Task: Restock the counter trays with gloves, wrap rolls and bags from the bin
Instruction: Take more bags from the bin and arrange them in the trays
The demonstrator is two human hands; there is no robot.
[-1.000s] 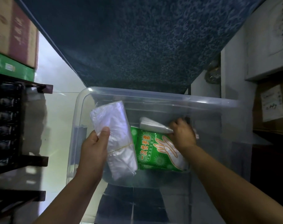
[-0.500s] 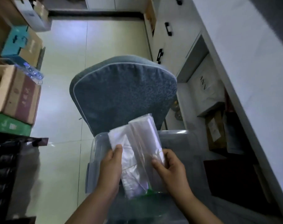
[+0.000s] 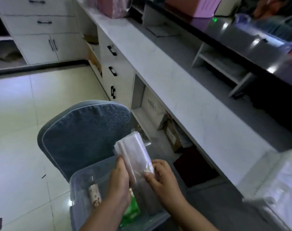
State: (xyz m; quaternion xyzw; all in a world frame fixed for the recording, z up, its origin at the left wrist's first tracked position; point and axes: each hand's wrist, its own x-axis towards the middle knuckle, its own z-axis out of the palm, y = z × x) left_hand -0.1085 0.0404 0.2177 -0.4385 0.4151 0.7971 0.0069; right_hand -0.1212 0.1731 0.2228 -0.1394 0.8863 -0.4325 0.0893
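A stack of clear plastic bags stands upright above the clear plastic bin. My left hand grips its left side and my right hand pinches its right edge near a rubber band. The bin rests on a blue chair seat. Inside the bin lie a green glove packet, mostly hidden under my left hand, and a patterned roll at the left.
A long white counter runs along the right, with a raised dark ledge behind it holding pink boxes. Open shelves with boxes sit beneath the counter. White plastic lies at the counter's near right end. Tiled floor spreads to the left.
Both hands lifted the bag bundles out of the bin and brought them together. My view swung up from the bin toward the counter.
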